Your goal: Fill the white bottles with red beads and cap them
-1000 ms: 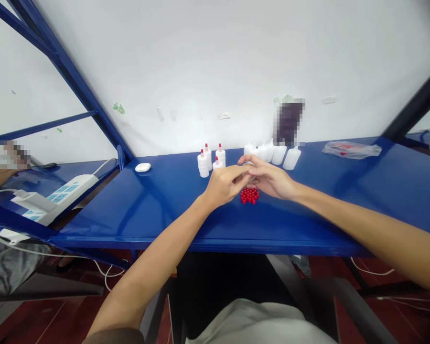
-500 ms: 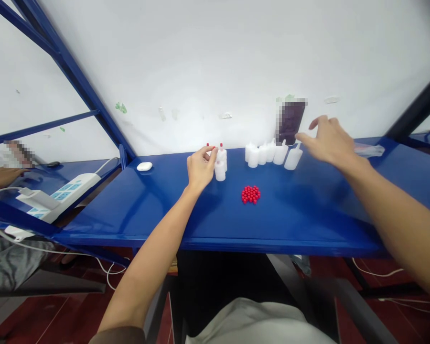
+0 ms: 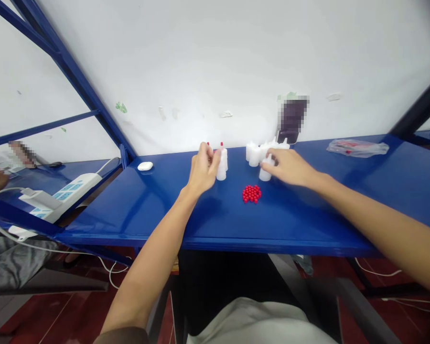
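From the head view: got the right hand [image 3: 288,165] gripping a white bottle [image 3: 264,173] near its top, just beyond the red caps [image 3: 251,194]. Got the left hand [image 3: 201,168] at the red-tipped bottles [image 3: 223,156], can't tell if holding anything. Looks like bottle-fetching for capping; probably calls next for plucking a cap.

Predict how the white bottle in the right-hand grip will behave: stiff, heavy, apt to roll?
The white bottle looks like milky plastic, so it is probably light and slightly squeezable. Its rounded sides could roll if tipped. The narrow nozzle may bend if knocked.
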A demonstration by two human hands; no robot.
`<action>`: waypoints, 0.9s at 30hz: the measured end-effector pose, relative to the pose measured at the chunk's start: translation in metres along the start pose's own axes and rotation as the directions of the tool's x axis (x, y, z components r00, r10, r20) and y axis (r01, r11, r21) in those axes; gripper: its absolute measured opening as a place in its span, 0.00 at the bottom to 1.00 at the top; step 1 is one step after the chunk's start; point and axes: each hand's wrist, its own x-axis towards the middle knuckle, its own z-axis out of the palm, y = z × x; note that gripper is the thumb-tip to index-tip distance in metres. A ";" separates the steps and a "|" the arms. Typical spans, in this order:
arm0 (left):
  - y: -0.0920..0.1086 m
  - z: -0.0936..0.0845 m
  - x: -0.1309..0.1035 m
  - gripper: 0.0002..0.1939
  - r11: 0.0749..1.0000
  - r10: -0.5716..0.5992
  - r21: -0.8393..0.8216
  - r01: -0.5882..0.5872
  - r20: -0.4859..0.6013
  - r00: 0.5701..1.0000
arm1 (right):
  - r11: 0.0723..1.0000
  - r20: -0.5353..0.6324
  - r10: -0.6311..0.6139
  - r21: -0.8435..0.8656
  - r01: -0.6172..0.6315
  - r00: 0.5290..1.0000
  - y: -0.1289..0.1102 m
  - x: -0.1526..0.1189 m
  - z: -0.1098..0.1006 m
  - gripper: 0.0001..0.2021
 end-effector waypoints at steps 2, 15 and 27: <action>0.007 0.006 -0.004 0.18 0.993 0.061 -0.115 -0.041 0.173 0.983 | 0.971 -0.031 -0.059 0.232 0.065 0.998 -0.008 -0.002 0.013 0.10; 0.015 0.026 -0.014 0.19 0.980 0.183 -0.036 -0.198 0.572 0.799 | 0.566 0.089 0.043 0.818 -0.098 0.995 -0.011 0.001 0.033 0.04; 0.001 0.031 -0.015 0.21 0.907 0.373 -0.104 -0.409 0.651 0.661 | 0.862 -0.209 0.052 0.502 0.061 0.977 -0.014 -0.007 0.031 0.18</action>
